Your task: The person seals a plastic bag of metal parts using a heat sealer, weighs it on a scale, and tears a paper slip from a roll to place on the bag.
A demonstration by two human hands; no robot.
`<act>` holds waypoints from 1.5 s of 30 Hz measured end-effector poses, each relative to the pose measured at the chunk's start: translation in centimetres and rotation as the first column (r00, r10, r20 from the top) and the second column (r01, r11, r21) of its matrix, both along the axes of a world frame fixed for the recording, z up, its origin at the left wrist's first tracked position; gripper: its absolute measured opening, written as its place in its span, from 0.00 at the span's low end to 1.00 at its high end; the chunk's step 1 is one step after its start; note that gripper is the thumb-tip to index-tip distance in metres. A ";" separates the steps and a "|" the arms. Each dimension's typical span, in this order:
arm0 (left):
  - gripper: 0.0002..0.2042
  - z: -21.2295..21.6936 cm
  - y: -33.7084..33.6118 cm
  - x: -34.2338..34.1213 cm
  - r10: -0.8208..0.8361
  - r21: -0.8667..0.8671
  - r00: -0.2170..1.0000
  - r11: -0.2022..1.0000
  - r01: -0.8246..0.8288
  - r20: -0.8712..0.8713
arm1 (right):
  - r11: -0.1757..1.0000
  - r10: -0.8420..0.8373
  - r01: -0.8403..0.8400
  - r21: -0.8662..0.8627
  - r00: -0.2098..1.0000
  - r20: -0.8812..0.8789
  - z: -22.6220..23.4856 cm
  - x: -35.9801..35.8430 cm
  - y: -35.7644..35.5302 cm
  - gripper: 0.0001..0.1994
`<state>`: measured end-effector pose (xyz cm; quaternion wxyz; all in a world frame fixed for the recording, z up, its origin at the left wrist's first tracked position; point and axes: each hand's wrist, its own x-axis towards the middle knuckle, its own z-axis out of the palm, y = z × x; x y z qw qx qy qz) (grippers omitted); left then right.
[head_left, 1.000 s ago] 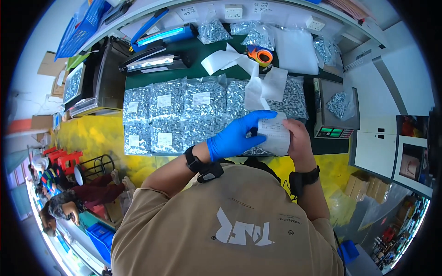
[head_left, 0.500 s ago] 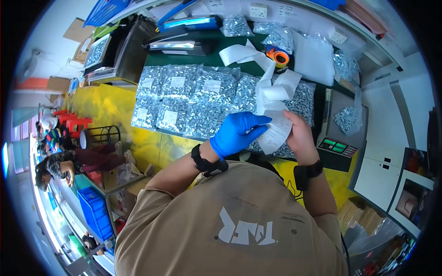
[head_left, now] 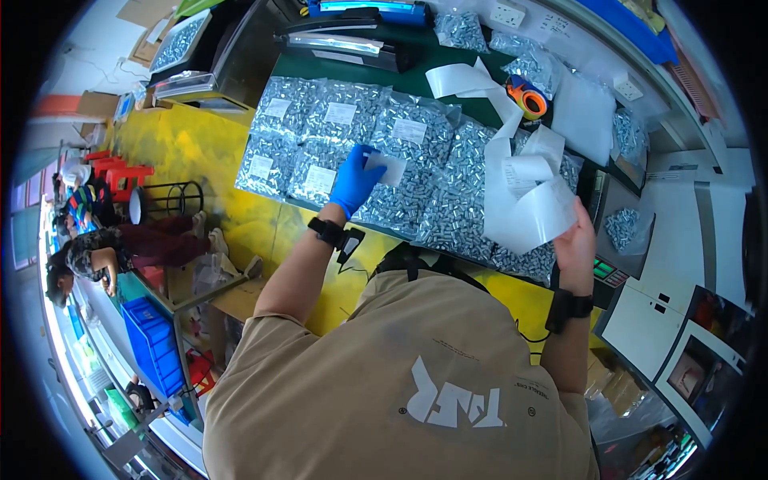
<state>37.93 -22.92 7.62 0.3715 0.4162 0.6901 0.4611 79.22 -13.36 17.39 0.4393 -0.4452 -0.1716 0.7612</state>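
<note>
My left hand (head_left: 356, 182), in a blue glove, pinches a white label (head_left: 390, 169) above a clear bag of small silvery metal parts (head_left: 400, 196) in the near row. My bare right hand (head_left: 574, 244) grips a long curling strip of labels (head_left: 524, 224) by its edge, over the bags at the right. The strip loops away toward the back of the table. Labels are stuck on several other bags, among them a far-row bag (head_left: 340, 132) and the near-row bag (head_left: 298, 178) just left of my gloved hand.
An orange tape dispenser (head_left: 530, 102) stands behind the strip. Bag sealers (head_left: 344, 52) lie at the back left. More filled bags (head_left: 460, 32) and white plastic sheets (head_left: 582, 112) line the back. A scale (head_left: 612, 268) is at the right. A person (head_left: 104, 252) is at the far left.
My left hand has moved left from the strip, carrying a single label over the near-row bag. My right hand still holds the strip, lower and farther right. The view has shifted.
</note>
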 end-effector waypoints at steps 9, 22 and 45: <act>0.24 -8.4 -4.5 2.4 0.001 -0.194 0.955 0.979 -0.061 -0.298 | 0.998 -0.066 0.066 0.001 0.990 0.126 1.3 -1.3 -0.6 0.15; 0.31 -6.2 -4.6 0.2 0.045 -0.369 0.807 0.874 -0.318 -0.589 | 0.999 -0.044 0.040 0.028 0.990 0.138 1.3 -1.1 -0.7 0.16; 0.14 2.8 3.5 11.1 -0.314 -0.209 0.792 0.854 0.477 0.524 | 0.954 0.245 -0.276 0.117 0.943 0.227 0.5 -2.7 -4.1 0.14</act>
